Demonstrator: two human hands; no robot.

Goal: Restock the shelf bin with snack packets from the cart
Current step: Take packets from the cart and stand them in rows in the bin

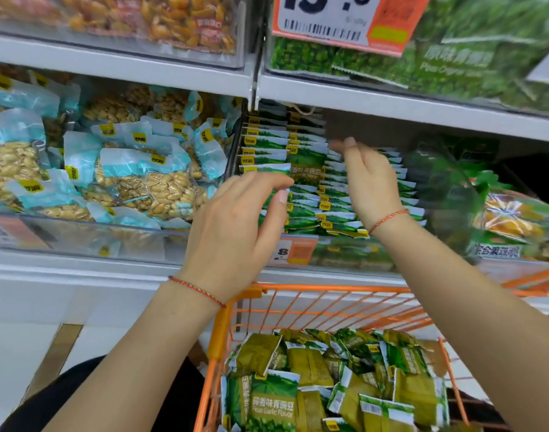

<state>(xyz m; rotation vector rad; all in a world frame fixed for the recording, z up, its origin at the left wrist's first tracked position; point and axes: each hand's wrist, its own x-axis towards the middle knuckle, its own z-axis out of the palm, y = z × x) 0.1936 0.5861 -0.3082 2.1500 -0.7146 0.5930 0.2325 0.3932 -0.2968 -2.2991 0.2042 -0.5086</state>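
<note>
- We see green pea packets (310, 194) stacked in rows inside the clear shelf bin (345, 254).
- Our left hand (236, 232) hovers before the rows, fingers loose, holding nothing.
- Our right hand (370, 182) reaches over the packets, fingers straight.
- More packets (329, 378) lie heaped in the orange cart (329, 288) below.

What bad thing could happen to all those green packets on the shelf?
1. The green packets stand in tight rows in the bin. The left hand and right hand are right at them, so a careless push might tip a row over.
2. The rows look full, so squeezing in more from the cart might spill some over the front.
</note>
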